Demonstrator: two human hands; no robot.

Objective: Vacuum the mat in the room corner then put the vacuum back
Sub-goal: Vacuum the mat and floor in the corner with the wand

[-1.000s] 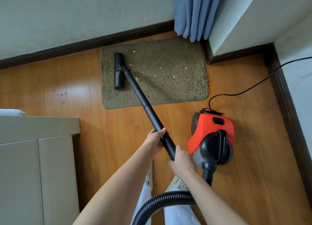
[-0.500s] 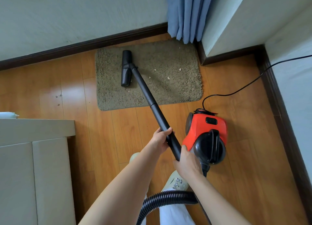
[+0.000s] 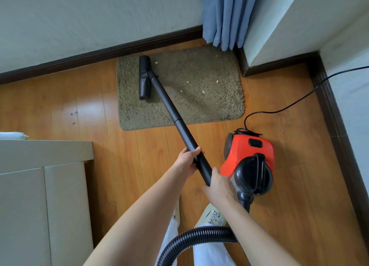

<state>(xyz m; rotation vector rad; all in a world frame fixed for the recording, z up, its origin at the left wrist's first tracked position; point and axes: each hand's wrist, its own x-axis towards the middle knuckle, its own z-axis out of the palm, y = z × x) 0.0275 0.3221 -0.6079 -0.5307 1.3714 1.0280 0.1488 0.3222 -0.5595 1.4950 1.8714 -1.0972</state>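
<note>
The black wand (image 3: 179, 124) runs on a long diagonal, from the person's hands low in the middle of the view up and away to the left, its far end pointing toward the wall (image 3: 79, 22). At that end the floor nozzle (image 3: 144, 77) lies flat on the left part of the brown mat (image 3: 199, 98), its own long axis crossing the wand's and running roughly from the skirting board (image 3: 111, 50) back toward the person. The mat lies in the corner on the wood floor (image 3: 60, 106), under the blue curtain (image 3: 223, 16), with pale crumbs (image 3: 203, 91) scattered over its right half.

The left hand (image 3: 186, 162) is forward, arm stretched out, fingers curled round the wand from the left. The right hand (image 3: 218, 188) sits just behind it, clenched on the wand's near end, forearm coming in from lower right. The ribbed hose (image 3: 189, 239) curves below the arms.

The red vacuum body (image 3: 247, 156) stands on the floor just right of the hands, near the mat's right corner, its black cord (image 3: 299, 102) trailing off right. A beige cabinet (image 3: 40, 186) fills the lower left.
</note>
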